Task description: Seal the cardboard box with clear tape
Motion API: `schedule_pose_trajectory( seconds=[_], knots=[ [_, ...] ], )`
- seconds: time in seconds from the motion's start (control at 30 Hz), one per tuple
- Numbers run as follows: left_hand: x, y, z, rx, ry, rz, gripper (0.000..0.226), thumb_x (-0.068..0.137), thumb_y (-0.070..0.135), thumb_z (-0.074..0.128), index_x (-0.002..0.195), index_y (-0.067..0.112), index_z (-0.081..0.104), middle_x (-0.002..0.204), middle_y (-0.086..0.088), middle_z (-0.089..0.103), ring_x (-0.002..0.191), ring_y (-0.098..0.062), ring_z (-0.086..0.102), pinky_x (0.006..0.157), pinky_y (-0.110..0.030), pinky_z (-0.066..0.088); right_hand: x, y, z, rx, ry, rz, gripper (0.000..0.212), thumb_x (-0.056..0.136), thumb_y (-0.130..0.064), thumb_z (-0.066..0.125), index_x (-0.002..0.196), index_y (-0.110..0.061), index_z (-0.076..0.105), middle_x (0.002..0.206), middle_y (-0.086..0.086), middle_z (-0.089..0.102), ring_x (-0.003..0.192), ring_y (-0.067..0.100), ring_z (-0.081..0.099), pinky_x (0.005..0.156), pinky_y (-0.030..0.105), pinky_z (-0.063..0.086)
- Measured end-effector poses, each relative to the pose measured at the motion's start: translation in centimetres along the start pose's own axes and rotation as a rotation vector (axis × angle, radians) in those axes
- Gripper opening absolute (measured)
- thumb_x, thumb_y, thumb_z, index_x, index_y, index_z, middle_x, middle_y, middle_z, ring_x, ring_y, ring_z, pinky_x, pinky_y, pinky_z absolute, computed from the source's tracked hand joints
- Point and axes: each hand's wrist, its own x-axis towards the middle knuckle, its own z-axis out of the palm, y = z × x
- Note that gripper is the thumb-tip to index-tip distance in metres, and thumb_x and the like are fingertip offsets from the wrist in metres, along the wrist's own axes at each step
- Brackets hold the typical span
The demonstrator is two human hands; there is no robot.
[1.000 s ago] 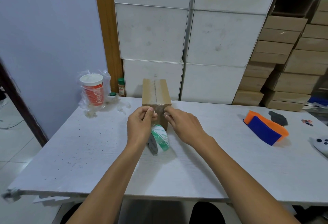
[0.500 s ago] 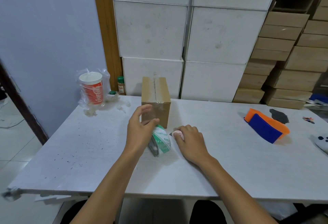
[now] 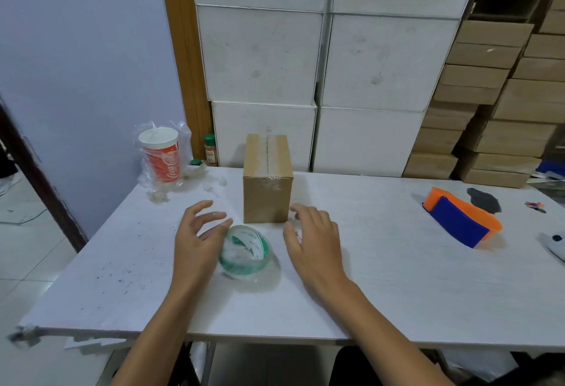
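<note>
I see the box (image 3: 267, 184) standing upright on the table (image 3: 382, 278), and I use it as my landmark. A strip of clear tape runs along its top seam and folds down a little over the near face, so I judge the top is already sealed and the step in hand is the end of taping. The roll (image 3: 245, 252) lies flat just in front of the box, a bit to the left. My left hand (image 3: 195, 242) is beside the roll with fingers spread and holding nothing; I cannot tell if it touches the roll. My right hand (image 3: 312, 242) is in front of the box to the right, also spread and empty. Next I think the tape should be pressed flat, or the box turned to check the other seam. The roll's core has green print, too small to read. Behind the box to the left, a red cup (image 3: 160, 156) in a plastic bag shows "Coca-Cola".
</note>
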Motion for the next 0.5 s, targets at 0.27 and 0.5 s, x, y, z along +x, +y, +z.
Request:
schedule_pose_trajectory(
  seconds=[0.27,0.5],
  knots=[
    [0.6,-0.5,-3.5,0.057,-0.104,-0.154,0.103,0.086,0.02,0.09,0.158,0.054,0.025,0.109,-0.003,0.08,0.104,-0.016,0.077,0.091,-0.04,0.059,-0.6,-1.4,1.6,0.092,-0.083,-0.003,0.033,0.105,-0.034,0.051,0.137,-0.027,0.058,0.13,-0.012,0.065,0.119,0.012,0.053,0.102,0.032,0.038],
    [2.5,-0.5,-7.0,0.315,-0.279,-0.034,0.046,0.091,-0.007,0.077,0.122,0.026,0.072,0.092,-0.012,0.078,0.095,-0.027,0.081,0.08,-0.034,0.06,-0.6,-0.1,1.5,0.08,-0.091,0.04,0.033,0.105,-0.03,0.052,0.137,-0.027,0.058,0.127,-0.011,0.066,0.114,0.013,0.056,0.099,0.033,0.041]
  ],
)
